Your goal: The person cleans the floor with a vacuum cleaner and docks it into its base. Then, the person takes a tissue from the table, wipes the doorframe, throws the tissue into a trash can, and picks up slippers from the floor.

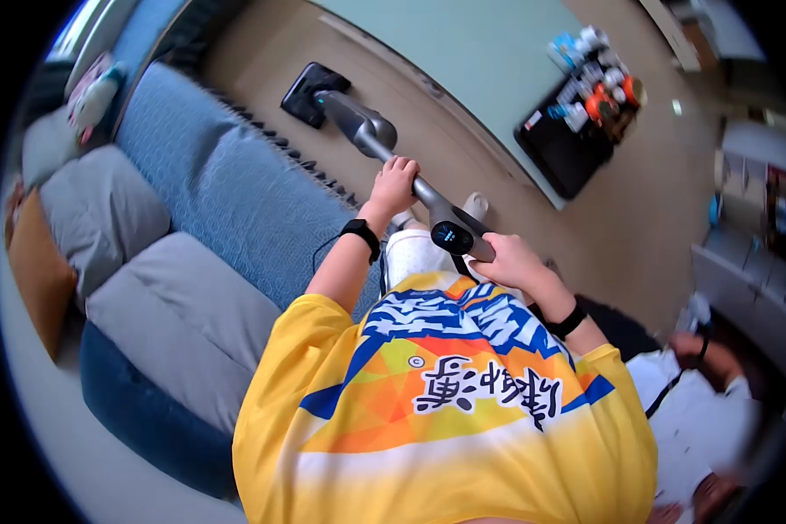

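A grey upright floor cleaner (358,122) reaches away from me at a slant, its dark cleaning head (304,93) flat on the floor between the sofa and the table. My left hand (396,182) is wrapped around its tube, partway down. Nearer my body, my right hand (511,260) grips the end of the handle. A round lit display (451,237) faces up just beside the right hand. Both wrists carry black bands.
To the left runs a blue sofa (227,166) with grey cushions (183,314). A pale green table (472,61) holds a black tray (555,162) and several bottles (598,105). Close on my right is another person in a white shirt (686,419). Grey cabinets (742,271) stand beyond.
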`<action>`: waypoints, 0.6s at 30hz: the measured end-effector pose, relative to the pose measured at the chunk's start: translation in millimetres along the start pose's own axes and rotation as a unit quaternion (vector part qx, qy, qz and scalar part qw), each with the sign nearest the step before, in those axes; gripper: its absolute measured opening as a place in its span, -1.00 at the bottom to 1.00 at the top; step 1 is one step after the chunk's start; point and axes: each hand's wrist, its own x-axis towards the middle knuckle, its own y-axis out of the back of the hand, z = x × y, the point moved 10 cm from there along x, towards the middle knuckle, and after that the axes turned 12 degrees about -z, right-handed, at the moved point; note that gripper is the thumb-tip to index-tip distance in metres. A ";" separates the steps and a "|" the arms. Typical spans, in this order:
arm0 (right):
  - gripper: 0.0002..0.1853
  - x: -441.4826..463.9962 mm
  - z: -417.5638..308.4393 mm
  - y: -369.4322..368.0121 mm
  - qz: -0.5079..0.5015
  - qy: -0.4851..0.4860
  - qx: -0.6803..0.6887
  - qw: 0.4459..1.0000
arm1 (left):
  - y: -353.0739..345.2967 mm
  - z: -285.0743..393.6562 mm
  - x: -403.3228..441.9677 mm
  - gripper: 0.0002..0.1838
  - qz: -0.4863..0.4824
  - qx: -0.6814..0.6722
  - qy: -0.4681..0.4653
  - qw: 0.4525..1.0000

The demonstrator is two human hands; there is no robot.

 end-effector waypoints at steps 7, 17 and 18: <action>-0.72 -97.8 70.3 0.7 0.004 -0.039 0.005 0.999 | -70.3 110.3 -13.8 -0.53 -0.114 -0.013 -0.111 0.987; -0.71 -256.6 256.2 48.6 0.047 -0.116 -0.015 0.992 | -255.7 304.7 21.9 -0.60 -0.277 -0.027 -0.136 0.951; -0.72 -275.3 271.2 43.2 0.051 -0.118 -0.015 0.992 | -275.4 325.7 16.8 -0.59 -0.301 -0.014 -0.152 0.941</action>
